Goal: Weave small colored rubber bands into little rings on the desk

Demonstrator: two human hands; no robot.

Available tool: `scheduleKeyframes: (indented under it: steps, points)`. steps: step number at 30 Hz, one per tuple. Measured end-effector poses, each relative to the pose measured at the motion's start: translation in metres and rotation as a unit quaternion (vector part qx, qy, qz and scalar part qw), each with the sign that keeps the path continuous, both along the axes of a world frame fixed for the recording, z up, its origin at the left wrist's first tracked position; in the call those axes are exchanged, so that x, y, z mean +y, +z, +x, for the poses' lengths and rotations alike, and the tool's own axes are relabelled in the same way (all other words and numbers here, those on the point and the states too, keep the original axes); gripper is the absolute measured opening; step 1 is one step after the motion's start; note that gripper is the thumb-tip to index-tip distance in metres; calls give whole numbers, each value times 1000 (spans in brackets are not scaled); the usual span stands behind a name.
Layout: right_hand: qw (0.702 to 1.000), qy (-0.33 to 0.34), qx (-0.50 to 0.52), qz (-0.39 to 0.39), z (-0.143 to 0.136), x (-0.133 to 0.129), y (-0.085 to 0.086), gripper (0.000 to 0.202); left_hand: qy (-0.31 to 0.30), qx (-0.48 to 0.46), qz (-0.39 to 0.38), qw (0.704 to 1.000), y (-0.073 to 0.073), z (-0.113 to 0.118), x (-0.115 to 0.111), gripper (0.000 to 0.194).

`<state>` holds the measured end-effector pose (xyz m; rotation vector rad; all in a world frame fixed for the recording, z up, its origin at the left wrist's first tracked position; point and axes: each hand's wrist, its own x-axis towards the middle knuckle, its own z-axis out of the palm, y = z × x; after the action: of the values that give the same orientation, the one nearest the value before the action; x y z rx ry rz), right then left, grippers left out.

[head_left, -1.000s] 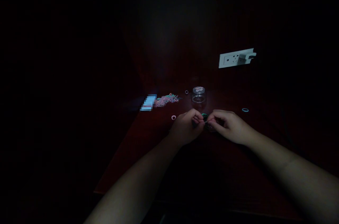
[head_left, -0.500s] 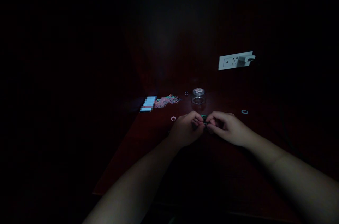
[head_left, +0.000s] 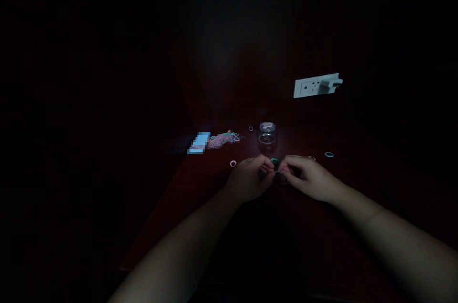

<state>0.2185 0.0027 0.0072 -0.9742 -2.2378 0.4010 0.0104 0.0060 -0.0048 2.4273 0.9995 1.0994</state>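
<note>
Close together above the dark red table (head_left: 171, 207), my left hand (head_left: 252, 176) and my right hand (head_left: 306, 175) have their thumbs and fingertips pinched. A small thin piece, too dim to identify, spans the gap between the fingertips. Just beyond it lies a green ring (head_left: 274, 161). Behind the hands stands a clear jar (head_left: 267, 136) with a lid. A pile of pink and green bands (head_left: 224, 139) lies farther left, and a pink ring (head_left: 233, 163) rests left of my left hand.
A lit phone (head_left: 199, 142), its screen pixelated, lies beside the pile at the table's left edge. A blue ring (head_left: 329, 154) is at the right. On the wall, a socket panel (head_left: 311, 86) holds a plug.
The fingertips have drawn slightly closer and shifted around the small piece. The whole view has moved a little, so the things on the table appear slightly lower.
</note>
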Motion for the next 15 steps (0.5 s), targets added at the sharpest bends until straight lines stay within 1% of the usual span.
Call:
scheduleKeyframes:
  steps: [3,8,15]
  points:
    - [1000,-1,-2,-1,0,0,-1,10,7,16,16,1000,4,-3,0,8]
    - [1000,7,0,-18,2,0,-3,7,17,31,33,999,5,-3,0,5]
    - [1000,-1,-1,-10,2,1,-5,14,23,44,37,998,7,-1,-1,5]
